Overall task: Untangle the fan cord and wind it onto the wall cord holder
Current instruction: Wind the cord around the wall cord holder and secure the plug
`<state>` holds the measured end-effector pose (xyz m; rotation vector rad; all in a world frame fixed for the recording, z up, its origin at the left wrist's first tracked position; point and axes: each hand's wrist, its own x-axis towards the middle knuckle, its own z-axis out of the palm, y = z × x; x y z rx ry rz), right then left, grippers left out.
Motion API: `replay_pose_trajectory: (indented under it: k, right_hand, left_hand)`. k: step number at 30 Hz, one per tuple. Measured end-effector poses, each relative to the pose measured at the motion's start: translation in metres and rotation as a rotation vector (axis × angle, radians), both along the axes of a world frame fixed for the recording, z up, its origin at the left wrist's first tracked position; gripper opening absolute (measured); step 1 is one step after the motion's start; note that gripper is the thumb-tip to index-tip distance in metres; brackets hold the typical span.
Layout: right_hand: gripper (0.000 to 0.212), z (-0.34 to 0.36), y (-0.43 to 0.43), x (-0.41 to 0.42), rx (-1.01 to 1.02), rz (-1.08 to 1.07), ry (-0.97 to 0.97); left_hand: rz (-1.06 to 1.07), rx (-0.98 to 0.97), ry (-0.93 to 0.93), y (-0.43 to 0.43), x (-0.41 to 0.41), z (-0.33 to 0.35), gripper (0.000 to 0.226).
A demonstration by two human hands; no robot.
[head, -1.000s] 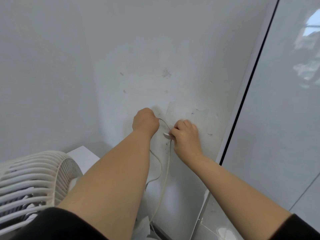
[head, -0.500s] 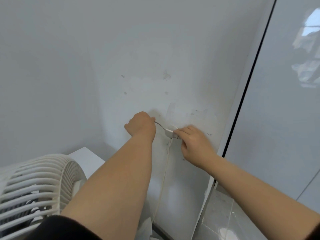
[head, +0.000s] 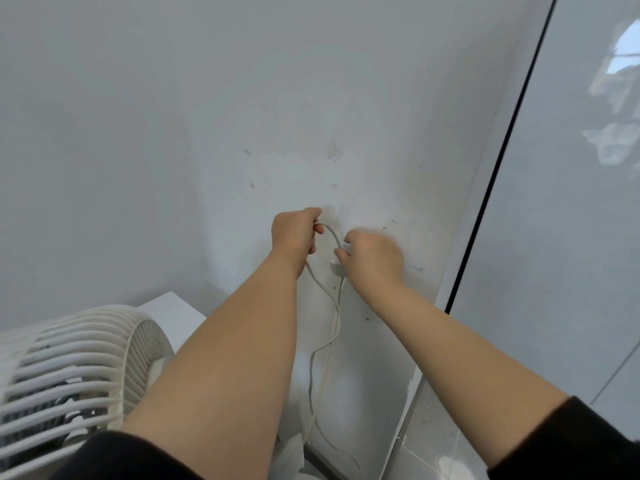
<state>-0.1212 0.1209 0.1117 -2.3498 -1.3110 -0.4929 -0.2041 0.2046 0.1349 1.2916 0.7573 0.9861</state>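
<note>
Left hand [head: 294, 233], right hand [head: 374, 258] grip cord [head: 329, 231] (panel edge [head: 488, 188] near right).

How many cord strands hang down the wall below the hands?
2 cord strands: one drops from under the left hand, one from the holder by the right hand. They cross lower down; more may be hidden.

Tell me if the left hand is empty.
No, the left hand grips the fan cord, which arcs from it across to the right hand by the wall cord holder.
</note>
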Motion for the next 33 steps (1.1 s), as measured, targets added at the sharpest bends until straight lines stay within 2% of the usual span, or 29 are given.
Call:
replay_pose_trajectory:
  k: [3, 6, 11, 13, 17, 20, 22, 24, 25, 27, 28, 30, 33]
  right_hand:
    - [0.020, -0.001, 0.004, -0.001, 0.029, -0.042, -0.078]
    - [0.009, -0.002, 0.005, 0.001, 0.111, -0.038, -0.028]
    - [0.017, -0.007, 0.000, 0.011, 0.285, 0.036, 0.093]
    - [0.020, -0.006, -0.007, 0.014, 0.341, 0.084, 0.207]
    - [0.023, 0.000, -0.023, 0.014, 0.408, 0.188, 0.642]
    - [0.024, 0.004, -0.027, 0.019, 0.395, 0.176, 0.761]
    - [0.021, 0.008, -0.029, 0.019, 0.308, 0.190, 0.738]
    - [0.010, 0.010, -0.033, 0.018, 0.171, 0.212, 0.567]
    - [0.011, 0.011, -0.036, 0.016, 0.086, 0.198, 0.415]
    - [0.026, 0.010, -0.039, 0.014, -0.076, 0.129, 0.003]
    - [0.030, 0.009, -0.040, 0.014, -0.090, 0.106, -0.116]
    - [0.033, 0.010, -0.042, 0.018, -0.007, 0.067, -0.052]
    - [0.030, 0.007, -0.043, 0.025, 0.226, 0.043, 0.299]
  left_hand:
    - [-0.002, 0.023, 0.023, -0.003, -0.001, 0.001, 0.032]
    - [0.024, 0.010, 0.020, -0.003, -0.002, 0.001, 0.028]
    - [0.044, 0.061, 0.101, -0.004, -0.002, -0.001, 0.025]
    - [0.031, 0.073, 0.172, -0.004, -0.001, -0.003, 0.026]
    - [0.012, 0.061, 0.315, -0.004, 0.001, -0.008, 0.030]
    - [0.005, 0.086, 0.389, -0.002, 0.000, -0.011, 0.032]
    - [-0.005, 0.098, 0.392, -0.001, -0.002, -0.010, 0.033]
    - [-0.022, 0.098, 0.383, -0.002, -0.003, -0.009, 0.032]
    - [-0.029, 0.099, 0.381, -0.004, -0.003, -0.008, 0.032]
    - [-0.072, 0.111, 0.381, -0.007, -0.004, -0.007, 0.030]
    - [-0.112, 0.126, 0.390, -0.010, -0.004, -0.007, 0.030]
    - [-0.199, 0.179, 0.429, -0.015, -0.004, -0.006, 0.031]
    - [-0.248, 0.209, 0.435, -0.018, -0.004, -0.007, 0.035]
